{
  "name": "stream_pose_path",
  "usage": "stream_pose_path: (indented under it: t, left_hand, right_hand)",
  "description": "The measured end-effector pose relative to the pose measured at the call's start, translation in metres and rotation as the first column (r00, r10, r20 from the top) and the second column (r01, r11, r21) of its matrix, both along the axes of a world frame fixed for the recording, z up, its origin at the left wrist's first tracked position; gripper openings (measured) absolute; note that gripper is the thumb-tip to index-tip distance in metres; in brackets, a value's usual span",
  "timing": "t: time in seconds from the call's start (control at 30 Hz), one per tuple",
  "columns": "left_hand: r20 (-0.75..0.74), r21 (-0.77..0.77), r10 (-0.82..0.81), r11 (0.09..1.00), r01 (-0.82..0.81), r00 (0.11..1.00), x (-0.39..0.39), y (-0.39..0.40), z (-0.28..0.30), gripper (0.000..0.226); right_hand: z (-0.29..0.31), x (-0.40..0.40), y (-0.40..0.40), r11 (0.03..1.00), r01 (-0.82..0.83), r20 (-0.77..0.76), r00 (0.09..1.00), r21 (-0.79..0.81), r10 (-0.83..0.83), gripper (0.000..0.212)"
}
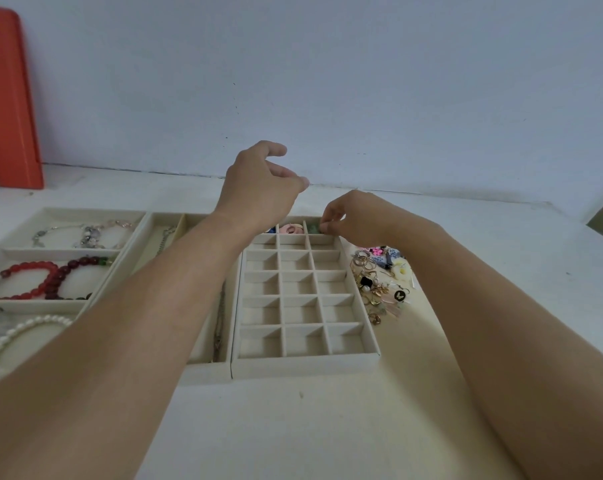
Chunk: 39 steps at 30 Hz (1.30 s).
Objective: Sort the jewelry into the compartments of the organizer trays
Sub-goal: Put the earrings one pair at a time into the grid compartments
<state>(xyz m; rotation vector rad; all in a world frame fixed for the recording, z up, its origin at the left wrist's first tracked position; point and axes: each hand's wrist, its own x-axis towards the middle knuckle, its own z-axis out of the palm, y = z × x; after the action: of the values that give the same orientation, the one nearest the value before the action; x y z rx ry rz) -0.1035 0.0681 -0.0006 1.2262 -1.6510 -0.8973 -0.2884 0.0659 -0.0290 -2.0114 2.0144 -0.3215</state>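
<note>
The right hand (353, 216) pinches a small green piece (314, 229) at the far right compartment of the grid tray (305, 365). The left hand (258, 188) hovers above, fingers loosely curled, holding nothing. Unsorted jewelry (381, 282) lies on the counter (327, 427) just right of the tray.

Readable text: none is showing anywhere in view.
Trays (303, 365): no label, brand or number is showing on them.
Jewelry pile (383, 282): one black round charm (399, 295) is showing a pale mark, too small to read as a letter or sign.
</note>
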Motion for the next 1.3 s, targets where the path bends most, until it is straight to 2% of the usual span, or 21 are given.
stream_pose_path:
  t: [0.3,0.53,0.9,1.1,1.3]
  left_hand:
    - [0.006,0.005,-0.010,1.000,0.010,1.000,0.0007,-0.0005,-0.0018,0.044]
    - [-0.002,0.010,-0.016,1.000,0.016,1.000,0.0001,-0.0013,-0.0032,0.043]
    - [-0.004,0.002,-0.031,1.000,0.031,1.000,-0.0005,-0.0057,-0.0065,0.036]
    - [-0.003,-0.001,-0.039,0.999,0.039,0.999,-0.0001,-0.0057,-0.0067,0.034]
    - [-0.003,0.001,-0.043,0.999,0.043,0.999,0.0001,-0.0060,-0.0068,0.034]
  right_hand:
    - [-0.0012,0.0036,0.0031,0.999,0.032,0.064,0.997,0.039,-0.035,0.036]
    - [-0.0025,0.0009,0.0023,0.999,0.035,0.140,0.990,-0.004,-0.034,0.018]
    - [0.0002,0.0046,0.0040,0.998,0.000,0.056,0.998,0.061,-0.003,0.026]
    - [-0.0006,0.0028,0.0038,0.999,-0.013,0.085,0.996,0.036,0.009,0.026]
    - [-0.0054,0.0034,0.0015,0.998,0.017,0.188,0.982,-0.064,-0.005,0.026]
